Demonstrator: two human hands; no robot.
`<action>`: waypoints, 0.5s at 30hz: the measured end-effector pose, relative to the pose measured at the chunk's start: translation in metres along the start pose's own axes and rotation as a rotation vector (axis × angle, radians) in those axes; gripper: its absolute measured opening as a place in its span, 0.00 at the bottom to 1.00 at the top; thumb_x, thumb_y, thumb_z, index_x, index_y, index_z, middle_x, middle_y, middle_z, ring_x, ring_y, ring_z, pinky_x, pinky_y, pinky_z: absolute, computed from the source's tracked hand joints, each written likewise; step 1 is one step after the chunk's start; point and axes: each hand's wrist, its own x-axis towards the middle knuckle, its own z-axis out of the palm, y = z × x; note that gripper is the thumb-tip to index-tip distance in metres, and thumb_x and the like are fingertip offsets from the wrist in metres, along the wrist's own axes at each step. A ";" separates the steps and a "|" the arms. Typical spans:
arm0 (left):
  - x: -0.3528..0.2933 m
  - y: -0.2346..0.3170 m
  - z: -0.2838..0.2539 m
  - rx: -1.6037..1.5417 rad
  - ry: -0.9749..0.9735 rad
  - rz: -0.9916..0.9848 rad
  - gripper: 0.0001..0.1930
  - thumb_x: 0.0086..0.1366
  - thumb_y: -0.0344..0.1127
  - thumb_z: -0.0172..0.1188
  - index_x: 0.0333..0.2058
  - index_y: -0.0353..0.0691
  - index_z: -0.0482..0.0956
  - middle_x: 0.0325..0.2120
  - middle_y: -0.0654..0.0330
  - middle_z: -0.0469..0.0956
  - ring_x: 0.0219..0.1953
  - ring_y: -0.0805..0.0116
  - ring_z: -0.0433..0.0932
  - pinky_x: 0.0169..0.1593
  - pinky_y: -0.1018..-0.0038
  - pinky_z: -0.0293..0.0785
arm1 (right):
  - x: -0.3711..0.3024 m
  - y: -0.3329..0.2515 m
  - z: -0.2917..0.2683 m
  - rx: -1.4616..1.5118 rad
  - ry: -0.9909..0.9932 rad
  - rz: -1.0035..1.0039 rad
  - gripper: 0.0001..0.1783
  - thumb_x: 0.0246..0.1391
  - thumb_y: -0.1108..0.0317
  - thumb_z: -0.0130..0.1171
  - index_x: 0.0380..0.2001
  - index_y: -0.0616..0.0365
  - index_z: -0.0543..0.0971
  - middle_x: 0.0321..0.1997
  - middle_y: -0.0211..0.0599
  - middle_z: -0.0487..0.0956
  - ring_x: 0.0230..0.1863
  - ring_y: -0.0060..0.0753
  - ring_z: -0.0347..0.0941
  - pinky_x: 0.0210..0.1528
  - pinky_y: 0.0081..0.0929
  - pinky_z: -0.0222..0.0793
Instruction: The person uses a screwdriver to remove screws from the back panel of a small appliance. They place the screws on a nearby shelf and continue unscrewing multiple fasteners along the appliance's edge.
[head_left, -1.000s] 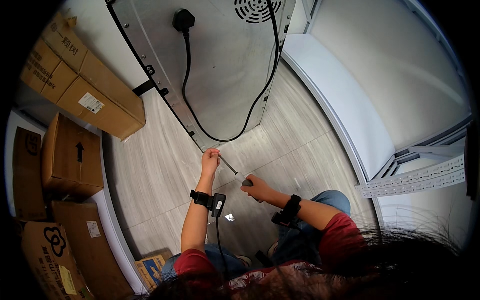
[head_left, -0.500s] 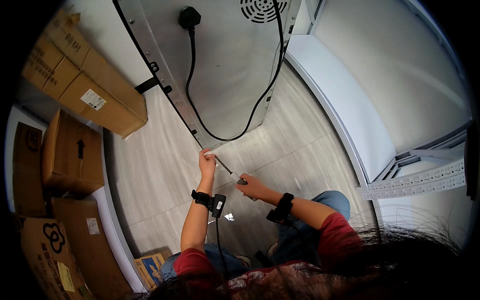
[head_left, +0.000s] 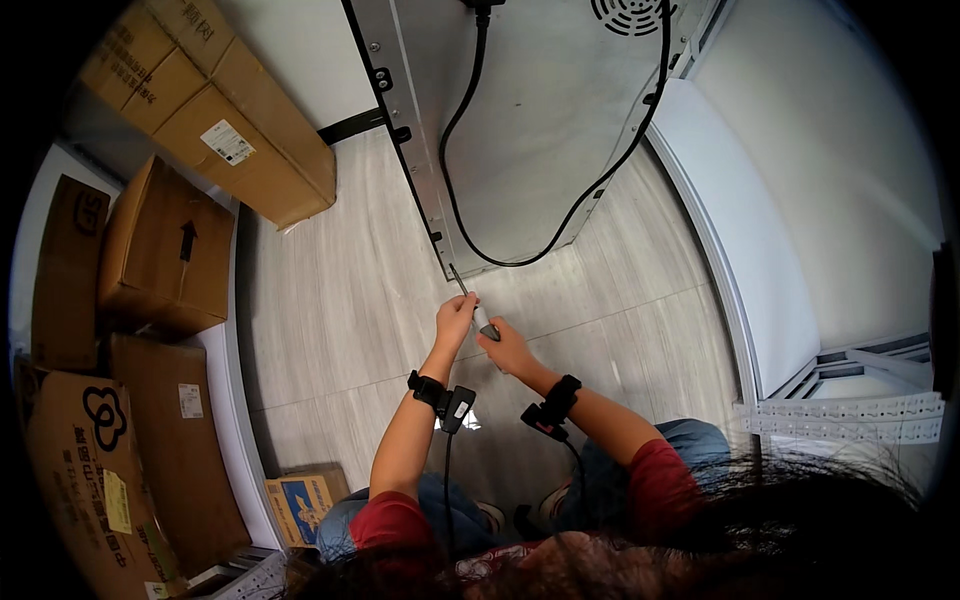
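Observation:
My right hand [head_left: 508, 350] is wrapped round the grey handle of a screwdriver [head_left: 486, 323]. The fingers of my left hand [head_left: 456, 318] pinch the same tool farther forward, close to where the shaft meets the handle. The thin shaft points away from me, its tip at the lower left corner of a tall metal cabinet panel [head_left: 540, 150]. Whether the tip sits in a screw is too small to tell. A black power cord [head_left: 447, 170] hangs in a loop across the panel, above my hands.
Cardboard boxes [head_left: 165, 250] stand stacked along the left, with a taller carton [head_left: 245, 140] behind them. A small box [head_left: 305, 505] lies by my left knee. On the right are a white shelf unit [head_left: 740, 240] and a perforated metal strip [head_left: 850, 418]. Pale wood-look flooring [head_left: 330, 300] lies between.
The screwdriver's tip has come up to the cabinet's lower corner. My left hand has moved from the shaft's tip end back near the handle. The view has shifted, so the cabinet appears farther right.

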 end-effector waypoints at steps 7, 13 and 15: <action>0.008 -0.004 -0.002 -0.060 0.043 0.008 0.17 0.60 0.44 0.53 0.23 0.33 0.76 0.13 0.66 0.68 0.18 0.76 0.64 0.24 0.75 0.61 | 0.010 -0.022 -0.001 0.095 -0.058 0.051 0.16 0.49 0.60 0.56 0.34 0.60 0.68 0.22 0.36 0.73 0.20 0.27 0.71 0.23 0.26 0.65; 0.008 -0.007 -0.002 -0.051 0.033 -0.045 0.18 0.60 0.43 0.53 0.18 0.34 0.72 0.12 0.65 0.66 0.18 0.77 0.63 0.24 0.75 0.60 | 0.009 -0.025 -0.004 0.072 -0.070 0.055 0.15 0.50 0.60 0.56 0.33 0.61 0.68 0.22 0.35 0.73 0.21 0.24 0.70 0.24 0.25 0.65; 0.007 -0.003 0.001 -0.079 0.039 -0.024 0.18 0.60 0.44 0.53 0.18 0.34 0.72 0.12 0.65 0.66 0.18 0.77 0.62 0.24 0.75 0.60 | 0.011 -0.022 -0.004 0.079 -0.062 0.041 0.15 0.50 0.60 0.55 0.33 0.61 0.68 0.22 0.34 0.73 0.21 0.24 0.70 0.24 0.25 0.65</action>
